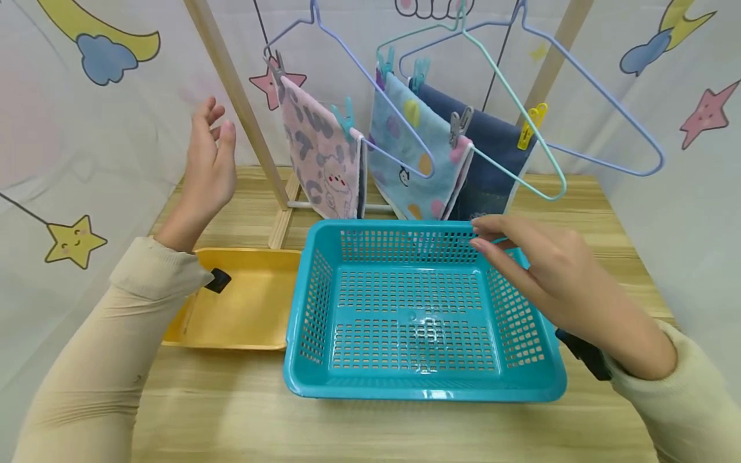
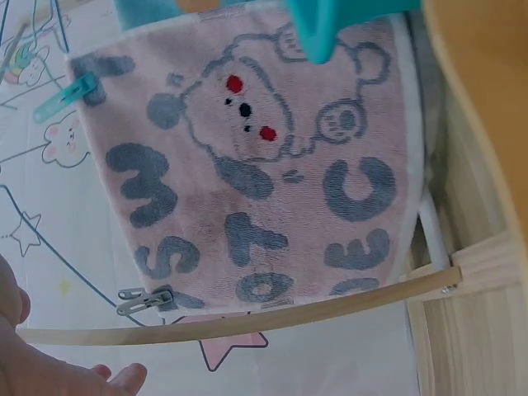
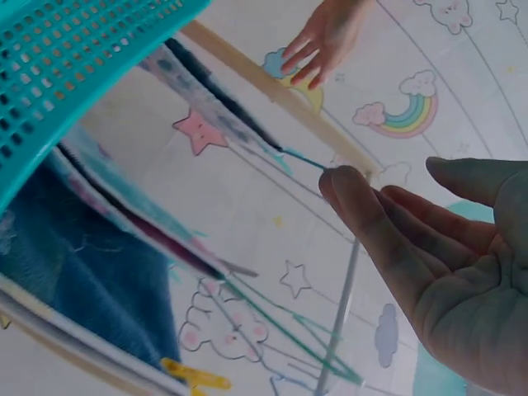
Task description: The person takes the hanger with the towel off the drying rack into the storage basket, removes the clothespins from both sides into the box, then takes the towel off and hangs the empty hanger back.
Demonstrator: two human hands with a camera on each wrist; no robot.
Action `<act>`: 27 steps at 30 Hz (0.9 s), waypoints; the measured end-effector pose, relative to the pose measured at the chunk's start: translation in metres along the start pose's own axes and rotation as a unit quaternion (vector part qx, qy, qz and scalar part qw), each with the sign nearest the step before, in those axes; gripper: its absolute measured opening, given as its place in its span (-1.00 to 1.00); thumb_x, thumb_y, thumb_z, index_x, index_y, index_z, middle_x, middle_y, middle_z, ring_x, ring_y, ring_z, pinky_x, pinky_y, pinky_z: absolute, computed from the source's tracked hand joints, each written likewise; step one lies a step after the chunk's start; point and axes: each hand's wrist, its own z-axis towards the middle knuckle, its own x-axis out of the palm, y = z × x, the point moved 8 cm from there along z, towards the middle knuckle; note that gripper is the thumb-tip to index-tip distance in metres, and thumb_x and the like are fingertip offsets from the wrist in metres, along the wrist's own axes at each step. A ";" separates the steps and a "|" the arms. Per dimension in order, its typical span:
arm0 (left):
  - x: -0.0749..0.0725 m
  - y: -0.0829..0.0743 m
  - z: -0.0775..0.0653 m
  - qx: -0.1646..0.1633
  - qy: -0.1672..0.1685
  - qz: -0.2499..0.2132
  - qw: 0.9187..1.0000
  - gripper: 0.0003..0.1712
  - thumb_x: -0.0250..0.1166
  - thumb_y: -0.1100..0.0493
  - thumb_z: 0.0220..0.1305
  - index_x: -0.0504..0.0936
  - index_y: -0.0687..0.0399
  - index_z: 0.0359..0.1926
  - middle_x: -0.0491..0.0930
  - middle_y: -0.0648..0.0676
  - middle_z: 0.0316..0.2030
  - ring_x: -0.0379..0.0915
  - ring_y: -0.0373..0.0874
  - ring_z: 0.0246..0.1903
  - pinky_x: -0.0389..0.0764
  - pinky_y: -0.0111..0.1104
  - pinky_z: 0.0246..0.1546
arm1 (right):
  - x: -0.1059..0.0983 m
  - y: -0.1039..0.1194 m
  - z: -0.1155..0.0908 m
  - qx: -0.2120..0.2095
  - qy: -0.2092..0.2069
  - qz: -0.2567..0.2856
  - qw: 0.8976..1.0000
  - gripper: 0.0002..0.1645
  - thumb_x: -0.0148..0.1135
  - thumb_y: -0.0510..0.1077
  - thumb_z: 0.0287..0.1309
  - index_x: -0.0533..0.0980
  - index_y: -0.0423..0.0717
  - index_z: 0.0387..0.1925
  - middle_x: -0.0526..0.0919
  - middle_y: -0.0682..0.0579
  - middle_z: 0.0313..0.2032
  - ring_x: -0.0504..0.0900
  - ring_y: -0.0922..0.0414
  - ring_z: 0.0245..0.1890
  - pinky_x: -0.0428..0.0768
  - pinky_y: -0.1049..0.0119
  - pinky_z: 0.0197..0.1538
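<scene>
- Centrally, at the far side, three small towels hang in a row: a pink one (image 1: 315,151) at left, printed with grey letters and a cartoon bear, a spotted light-blue one (image 1: 384,132) in the middle, and a dark-blue one (image 1: 492,132) at right.
- Three hangers carry them, one towel each: two lilac-blue hangers (image 1: 662,157) and one mint-green hanger (image 1: 564,185).
- Six clips pin the towels, two apiece: three teal clips (image 1: 344,120), two grey clips (image 1: 459,125), one yellow clip (image 1: 531,128).
- Left hand (image 1: 211,157): raised just left of the pink towel, fingers loosely bent and thumb apart, with nothing in its grasp.
- Right hand (image 1: 544,263): above the far right corner of the basket, fingers slightly bent and thumb parted from them, likewise gripping nothing.
- One teal basket (image 1: 428,391), with slotted walls and floor, sits on the near side of the towels.
- One yellow tray (image 1: 243,302) lies just left of it.
- Two slanting wooden posts (image 1: 240,106) of a rack stand at far left and far right.
- Under everything spreads a pale wood-grain table (image 1: 347,437).
- Around it, white sheeting (image 1: 133,167) closes the left, far and right sides, printed with two crescent moons (image 1: 141,46) and several stars (image 1: 706,119).
</scene>
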 end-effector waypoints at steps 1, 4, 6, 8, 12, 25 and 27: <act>-0.001 0.001 0.004 -0.005 -0.003 -0.007 1.000 -0.30 -0.24 -0.07 0.62 -0.14 0.10 0.59 0.04 0.19 0.54 0.07 0.11 0.52 0.08 -0.14 0.58 | 0.000 0.002 0.005 -0.007 -0.008 -0.004 1.000 -0.37 -0.13 0.17 0.54 0.61 -0.28 -0.03 0.79 -0.07 -0.18 0.71 0.14 -0.40 0.58 0.47 -0.35; -0.003 0.001 0.016 -0.023 -0.013 -0.030 0.999 -0.31 -0.30 -0.06 0.62 -0.18 0.09 0.60 0.00 0.19 0.56 -0.02 -0.01 0.55 0.02 -0.26 0.59 | -0.001 0.006 0.015 -0.008 -0.020 -0.020 1.000 -0.50 -0.01 0.05 0.53 0.60 -0.32 -0.04 0.77 -0.09 -0.19 0.71 0.11 -0.37 0.58 0.45 -0.36; -0.004 0.000 0.024 -0.033 -0.021 -0.044 0.998 -0.31 -0.31 -0.06 0.62 -0.18 0.08 0.60 -0.01 0.16 0.57 -0.07 -0.09 0.57 -0.02 -0.34 0.59 | -0.001 0.007 0.022 -0.006 -0.030 -0.029 0.999 -0.69 0.15 -0.11 0.45 0.60 -0.32 -0.07 0.76 -0.09 -0.22 0.71 0.10 -0.34 0.59 0.42 -0.34; -0.005 -0.003 0.030 -0.036 -0.031 -0.058 0.997 -0.32 -0.32 -0.06 0.62 -0.17 0.08 0.60 0.00 0.13 0.57 -0.07 -0.16 0.56 -0.02 -0.42 0.57 | -0.001 0.007 0.027 -0.001 -0.039 -0.035 0.999 -0.81 0.26 -0.27 0.32 0.60 -0.32 -0.11 0.75 -0.09 -0.26 0.71 0.10 -0.34 0.60 0.43 -0.31; -0.006 -0.012 0.041 -0.027 -0.041 -0.078 0.996 -0.32 -0.33 -0.05 0.63 -0.18 0.09 0.60 0.00 0.09 0.58 -0.06 -0.24 0.54 -0.02 -0.55 0.53 | -0.003 0.005 0.036 0.008 -0.059 -0.041 0.997 -0.85 0.31 -0.36 0.22 0.60 -0.34 -0.17 0.73 -0.12 -0.32 0.70 0.09 -0.36 0.54 0.57 -0.23; -0.009 -0.020 0.069 -0.076 -0.070 -0.165 0.981 -0.40 -0.42 -0.06 0.64 -0.07 -0.12 0.60 0.11 -0.08 0.52 0.02 -0.33 0.48 0.04 -0.66 0.44 | 0.000 -0.006 0.073 0.037 -0.138 0.009 0.990 -0.76 0.23 -0.23 0.36 0.59 -0.40 -0.13 0.72 -0.24 -0.19 0.72 -0.01 -0.25 0.58 0.53 -0.07; -0.006 -0.019 0.073 -0.087 -0.070 -0.210 0.971 -0.43 -0.41 -0.07 0.64 0.04 -0.18 0.56 0.21 -0.12 0.45 0.11 -0.28 0.42 0.13 -0.60 0.38 | 0.003 -0.009 0.079 0.048 -0.142 0.036 0.988 -0.75 0.23 -0.25 0.35 0.58 -0.42 -0.09 0.72 -0.24 -0.17 0.73 0.00 -0.22 0.60 0.57 -0.06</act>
